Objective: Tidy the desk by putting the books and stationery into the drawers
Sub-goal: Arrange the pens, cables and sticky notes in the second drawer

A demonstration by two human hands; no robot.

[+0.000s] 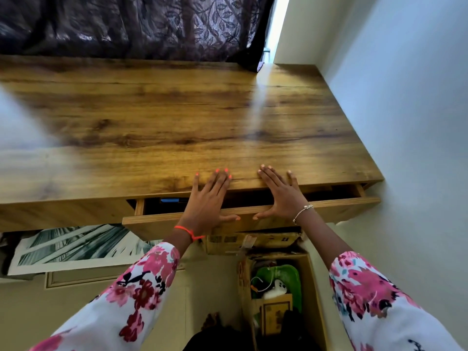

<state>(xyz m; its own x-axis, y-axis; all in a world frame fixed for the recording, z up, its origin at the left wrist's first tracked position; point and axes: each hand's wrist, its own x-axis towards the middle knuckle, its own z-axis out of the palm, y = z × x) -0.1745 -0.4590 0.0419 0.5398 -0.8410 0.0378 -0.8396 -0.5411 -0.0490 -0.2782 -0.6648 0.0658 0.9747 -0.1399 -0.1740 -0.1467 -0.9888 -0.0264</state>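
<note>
The wooden desk (177, 117) fills the upper half of the head view, with no books or stationery visible on its top. Its right drawer (336, 207) stands slightly pulled out. A blue pen-like item (170, 200) shows inside the narrow gap at the drawer's left end. My left hand (209, 198) lies flat with straight fingers over the drawer's front edge, fingertips on the desk's front edge. My right hand (281, 193) lies the same way just to the right, thumb along the drawer front. Neither hand holds anything.
A dark patterned curtain (126, 24) hangs behind the desk. A white wall (417, 122) borders the desk's right side. Below the desk, an open cardboard box (311, 287) holds green and white items. A leaf-print picture (73, 247) lies on the floor at left.
</note>
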